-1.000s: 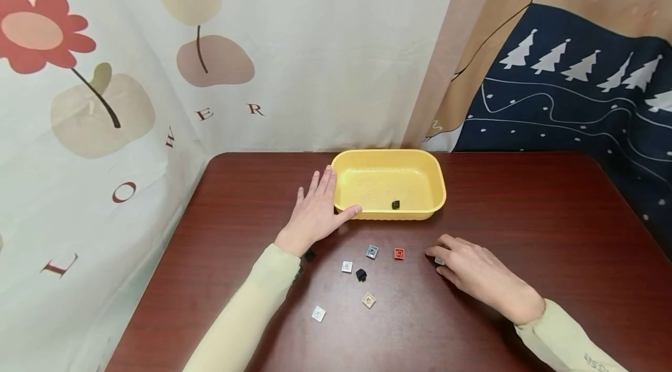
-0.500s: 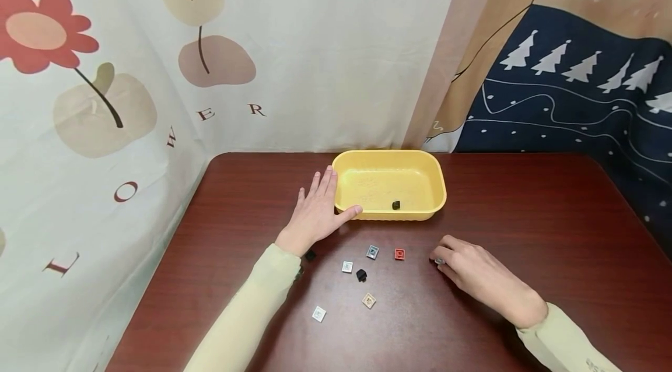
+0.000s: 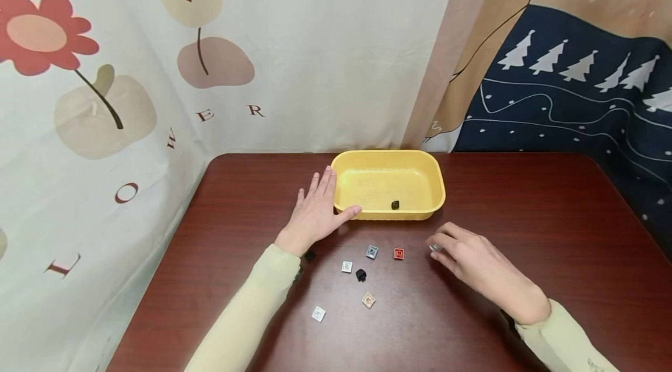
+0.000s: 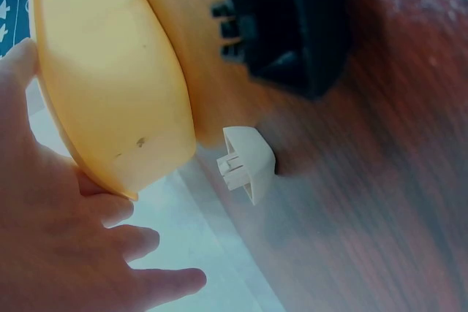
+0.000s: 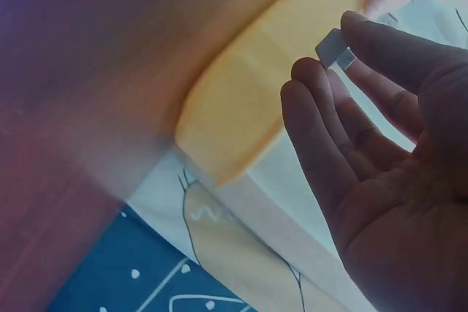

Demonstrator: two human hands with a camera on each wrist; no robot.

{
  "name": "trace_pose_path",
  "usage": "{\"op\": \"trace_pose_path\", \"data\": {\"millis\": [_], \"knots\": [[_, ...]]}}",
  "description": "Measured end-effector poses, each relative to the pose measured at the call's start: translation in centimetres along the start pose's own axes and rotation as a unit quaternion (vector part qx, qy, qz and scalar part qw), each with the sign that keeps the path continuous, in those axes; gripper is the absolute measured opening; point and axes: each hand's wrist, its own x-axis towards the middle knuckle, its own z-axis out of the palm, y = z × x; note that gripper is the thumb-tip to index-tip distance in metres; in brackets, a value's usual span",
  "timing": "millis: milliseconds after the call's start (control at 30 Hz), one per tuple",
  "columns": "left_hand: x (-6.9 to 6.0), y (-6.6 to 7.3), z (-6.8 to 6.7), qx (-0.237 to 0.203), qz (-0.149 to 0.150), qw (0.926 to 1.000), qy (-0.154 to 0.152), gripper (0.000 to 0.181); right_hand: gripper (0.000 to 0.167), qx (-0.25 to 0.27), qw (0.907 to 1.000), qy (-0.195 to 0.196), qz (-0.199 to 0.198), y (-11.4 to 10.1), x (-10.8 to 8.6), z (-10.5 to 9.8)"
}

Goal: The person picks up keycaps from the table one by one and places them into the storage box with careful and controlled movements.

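Observation:
In the head view my left hand (image 3: 314, 211) lies with fingers spread and straight against the left end of a yellow plastic tray (image 3: 440, 176). Its thumb touches the front rim. My right hand (image 3: 475, 261) pinches a grey keycap (image 3: 435, 248) between thumb and fingertips, to the right of the loose keycaps; the right wrist view shows the pinched keycap (image 5: 333, 49) close. Inside the tray, near its front wall, lies one black keycap (image 3: 395, 205). A red keycap (image 3: 399, 253) is the loose one nearest my right hand.
Before the tray lie a blue-grey keycap (image 3: 371, 252), a white keycap (image 3: 347, 267), a black keycap (image 3: 361, 275), a beige keycap (image 3: 368, 300) and another white keycap (image 3: 318, 314). A dark keycap (image 3: 310, 255) is partly hidden by my left wrist. Printed curtains (image 3: 315, 57) hang behind the table.
My right hand has picked up the grey keycap from the tabletop and raised it slightly. The left hand, tray and other keycaps stay in place.

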Motion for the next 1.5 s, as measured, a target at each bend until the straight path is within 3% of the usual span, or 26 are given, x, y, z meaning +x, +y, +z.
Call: {"op": "trace_pose_path", "data": {"millis": [333, 867, 1200, 1500], "knots": [[0.0, 0.0, 0.1, -0.005, -0.002, 1.0, -0.004, 0.11, 0.033, -0.012, 0.9972, 0.073, -0.008, 0.3, 1.9, -1.7], [-0.1, 0.0, 0.0, -0.009, -0.001, 1.0, 0.003, 0.11, 0.026, 0.006, 0.9962, 0.08, 0.034, 0.4, 5.0, -2.3], [-0.1, 0.0, 0.0, -0.011, 0.0, 0.9999, 0.003, 0.11, 0.023, 0.022, 0.9975, 0.028, 0.061, 0.8, 7.6, -1.4], [0.0, 0.0, 0.1, -0.01, 0.0, 0.9999, 0.006, 0.11, 0.02, 0.03, 0.9962, -0.03, 0.075, 2.8, 9.7, -0.3]]}}
